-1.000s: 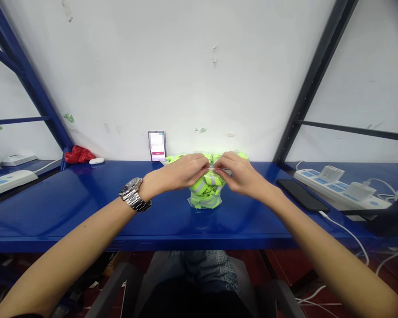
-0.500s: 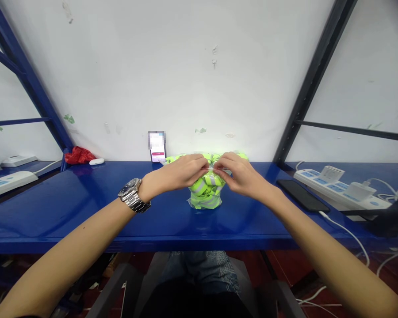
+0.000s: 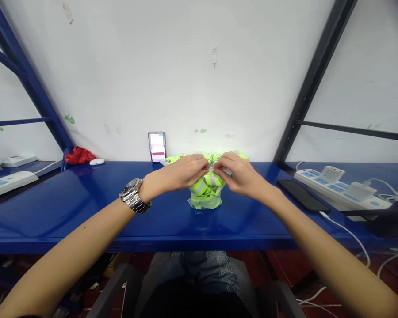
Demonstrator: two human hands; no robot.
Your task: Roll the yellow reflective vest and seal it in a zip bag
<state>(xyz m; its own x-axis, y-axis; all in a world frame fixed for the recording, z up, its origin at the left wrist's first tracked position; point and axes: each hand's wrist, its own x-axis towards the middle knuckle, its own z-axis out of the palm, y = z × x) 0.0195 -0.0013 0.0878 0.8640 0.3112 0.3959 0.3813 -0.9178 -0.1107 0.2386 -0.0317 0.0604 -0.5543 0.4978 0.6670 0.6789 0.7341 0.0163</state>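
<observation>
Head view: a white wall (image 3: 185, 79), matt and scuffed with peeled patches, rises behind a glossy blue table (image 3: 86, 198) with a straight near edge. Slanting metal posts frame it, a blue post (image 3: 33, 79) at left and a dark post (image 3: 311, 88) at right. At the right end lies a long white plastic power strip (image 3: 336, 187) carrying boxy chargers. A clear plastic bag (image 3: 205, 190), crinkled and shiny, sits mid-table, packed with folded yellow-green fabric banded in silvery grey. More of that fabric shows beyond the hands; whether it is the same bag, I cannot tell. The left hand (image 3: 182, 172) and right hand (image 3: 240, 174) cover its upper part, each with thumb and fingers pinched closed on the thin film, fingertips just apart. Near the strip, a flat black phone (image 3: 303, 195) has a white cable (image 3: 348, 234) at its near end. Far left is a crumpled red bundle (image 3: 78, 155); a lit phone (image 3: 157, 146) leans against the wall. A steel-link watch (image 3: 135, 195) circles the left wrist. Smallest is a smooth white oval case (image 3: 97, 162) beside the bundle.
</observation>
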